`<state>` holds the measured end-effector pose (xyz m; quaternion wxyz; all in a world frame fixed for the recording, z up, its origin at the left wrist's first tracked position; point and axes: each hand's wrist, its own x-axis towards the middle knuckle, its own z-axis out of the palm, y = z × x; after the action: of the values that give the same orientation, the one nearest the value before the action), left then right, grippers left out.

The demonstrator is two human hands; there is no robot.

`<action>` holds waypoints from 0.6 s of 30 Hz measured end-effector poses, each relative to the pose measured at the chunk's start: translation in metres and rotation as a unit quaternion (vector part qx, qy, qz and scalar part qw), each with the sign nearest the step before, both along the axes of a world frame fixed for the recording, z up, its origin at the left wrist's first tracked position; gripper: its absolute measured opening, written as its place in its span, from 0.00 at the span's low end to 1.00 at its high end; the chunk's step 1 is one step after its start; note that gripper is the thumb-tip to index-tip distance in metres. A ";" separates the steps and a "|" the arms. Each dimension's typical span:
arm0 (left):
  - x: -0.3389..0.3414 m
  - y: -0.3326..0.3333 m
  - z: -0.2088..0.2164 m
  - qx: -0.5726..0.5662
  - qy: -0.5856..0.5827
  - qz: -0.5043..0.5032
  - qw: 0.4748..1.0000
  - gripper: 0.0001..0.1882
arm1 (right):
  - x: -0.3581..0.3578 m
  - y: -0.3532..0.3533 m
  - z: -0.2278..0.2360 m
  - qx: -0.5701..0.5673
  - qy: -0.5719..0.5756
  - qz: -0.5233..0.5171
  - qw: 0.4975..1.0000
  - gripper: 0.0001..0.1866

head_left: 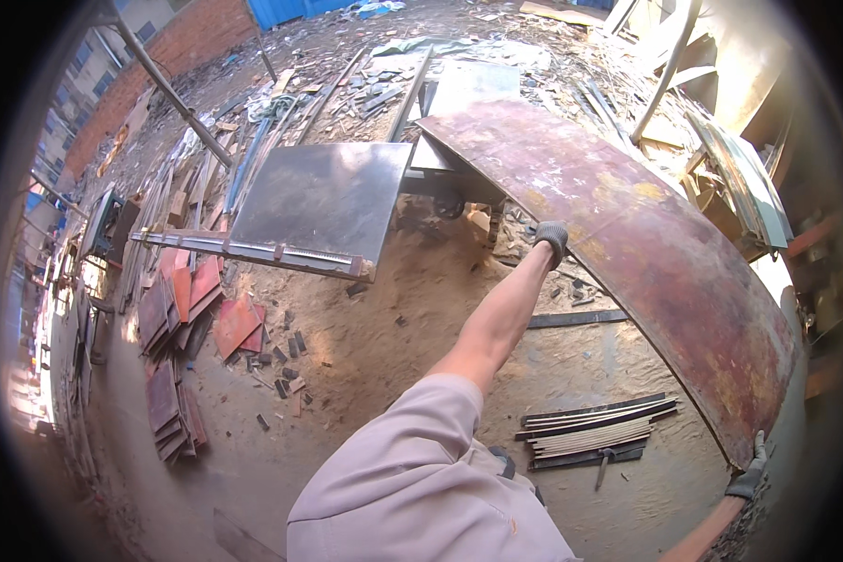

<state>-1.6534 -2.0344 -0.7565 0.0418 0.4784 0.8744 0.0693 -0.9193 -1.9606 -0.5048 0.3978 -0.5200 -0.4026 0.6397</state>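
A large, worn sheet of reddish-brown plywood (646, 234) slants from the upper middle down to the lower right, blotched with yellow and white. My left hand (553, 242), in a grey glove, grips its near long edge with the arm stretched forward. At the sheet's lower right corner my right hand (747, 478), also gloved, is closed on the edge; some of its fingers are hidden. The sheet's far end reaches beside a dark, flat-topped metal saw table (318, 201), which has a rail (253, 255) along its near side. Whether the sheet touches the table cannot be made out.
Bundled wood strips (590, 426) lie on the dusty floor near my legs, with a hammer (604, 465) beside them. Red board pieces (173, 300) are stacked at left. Sawdust and small offcuts (286, 361) are scattered about. Metal poles (173, 89) stand behind; leaning panels (745, 178) are at right.
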 end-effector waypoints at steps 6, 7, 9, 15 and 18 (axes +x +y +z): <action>-0.034 0.003 0.022 -0.070 0.028 -0.034 0.997 0.10 | -0.050 0.016 -0.001 0.046 -0.012 0.003 0.999 0.24; -0.042 0.000 0.021 -0.061 0.002 -0.016 0.998 0.10 | -0.058 0.010 -0.003 0.059 -0.023 -0.017 0.998 0.24; -0.052 -0.002 0.018 -0.051 0.011 -0.012 0.999 0.10 | -0.070 -0.005 -0.006 0.062 -0.056 -0.030 0.996 0.26; -0.075 -0.047 -0.001 -0.102 0.080 -0.068 0.989 0.08 | -0.087 -0.109 -0.035 0.047 -0.018 -0.060 0.997 0.24; -0.075 -0.064 -0.018 -0.068 0.042 -0.039 0.996 0.08 | -0.083 -0.162 -0.058 0.070 0.013 -0.064 0.995 0.23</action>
<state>-1.7283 -2.0984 -0.7742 0.0401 0.5104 0.8589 -0.0124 -1.0022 -2.1221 -0.5626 0.4782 -0.5074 -0.4068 0.5902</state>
